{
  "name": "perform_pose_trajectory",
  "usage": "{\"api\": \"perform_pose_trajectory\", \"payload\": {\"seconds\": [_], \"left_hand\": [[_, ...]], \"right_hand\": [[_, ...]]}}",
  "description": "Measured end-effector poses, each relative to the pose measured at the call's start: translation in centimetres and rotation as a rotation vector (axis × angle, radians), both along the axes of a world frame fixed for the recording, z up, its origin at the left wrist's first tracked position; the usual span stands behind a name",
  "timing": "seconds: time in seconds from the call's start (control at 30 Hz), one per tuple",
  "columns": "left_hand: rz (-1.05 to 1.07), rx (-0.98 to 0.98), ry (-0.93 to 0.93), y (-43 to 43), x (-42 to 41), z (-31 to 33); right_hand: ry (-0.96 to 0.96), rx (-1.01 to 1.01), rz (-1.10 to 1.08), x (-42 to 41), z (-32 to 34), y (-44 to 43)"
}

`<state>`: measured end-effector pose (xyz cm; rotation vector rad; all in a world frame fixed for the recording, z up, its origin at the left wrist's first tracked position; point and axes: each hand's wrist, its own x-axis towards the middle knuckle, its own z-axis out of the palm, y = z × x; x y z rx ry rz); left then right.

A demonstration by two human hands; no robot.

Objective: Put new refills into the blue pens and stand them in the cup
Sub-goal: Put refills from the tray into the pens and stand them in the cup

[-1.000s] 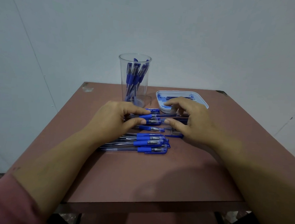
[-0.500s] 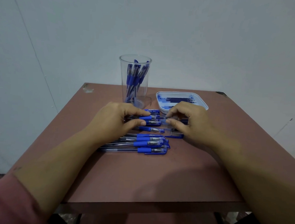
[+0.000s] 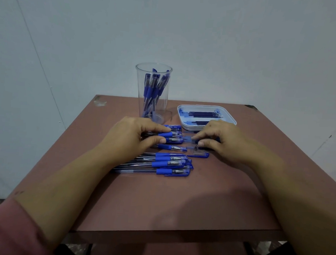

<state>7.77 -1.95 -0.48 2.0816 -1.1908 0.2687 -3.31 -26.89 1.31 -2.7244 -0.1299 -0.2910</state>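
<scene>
Nearest: pink sleeve (image 3: pixel 8 228) on the L forearm, bottom-left corner. Both forearms reach out over the reddish-brown table (image 3: pixel 169 206).

Next out is the near pen bundle (image 3: pixel 161 163): several blue-grip pens w/ clear barrels lying side by side, tips to the right. Just past it on the right lies a loose cap (image 3: pixel 198 154), clear w/ a blue clip, flat on the table close under the R thumb.

Then the far pen row (image 3: pixel 172 147), more pens lying the same way. L hand (image 3: pixel 132 137) sits over the row's left part and hides the barrels. Its fingers are curled, index tip on top and thumb tip below, gripping the held pen (image 3: pixel 166 135) at its blue grip. R hand (image 3: pixel 224 141) faces it, thumb + index curled in, tips pinching a clear cap (image 3: pixel 189 139) at that pen's tip end. That spot is motion-blurred, so can't tell if the cap is on or off the tip. The other R fingers are curled and hide what's under them.

Behind L hand: tall clear cup (image 3: pixel 163 108), upright, w/ standing pens (image 3: pixel 151 88) leaning inside. Right of it, behind R hand: white tray (image 3: pixel 190 126) holding dark refills (image 3: pixel 202 114) lying crosswise. R knuckles cover part of its near rim. Grey wall (image 3: pixel 244 44) at back.
</scene>
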Motion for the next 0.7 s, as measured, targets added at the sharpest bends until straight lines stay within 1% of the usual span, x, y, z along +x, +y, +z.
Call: {"api": "perform_pose_trajectory", "payload": {"seconds": [0.13,0.27,0.33,0.4,0.5,0.57,0.7], "left_hand": [[-0.006,-0.005,0.005,0.0,0.0,0.0],[0.0,0.0,0.004,0.0,0.0,0.1],[0.003,0.003,0.008,0.0,0.0,0.1],[0.002,0.004,0.006,0.0,-0.1,0.1],[0.0,0.004,0.001,0.0,-0.1,0.1],[-0.006,0.004,0.003,0.0,-0.1,0.1],[-0.013,0.003,-0.005,-0.1,0.0,0.0]], "right_hand": [[0.057,-0.031,0.018,0.1,0.0,0.3],[0.072,-0.03,0.029,0.1,0.1,0.6],[0.017,0.058,0.009,0.0,0.0,0.8],[-0.091,0.211,-0.011,-0.1,-0.1,1.1],[-0.246,0.326,0.008,-0.3,-0.1,2.0],[-0.292,0.369,0.029,-0.2,-0.2,2.6],[-0.275,0.346,0.052,0.1,-0.6,3.3]]}}
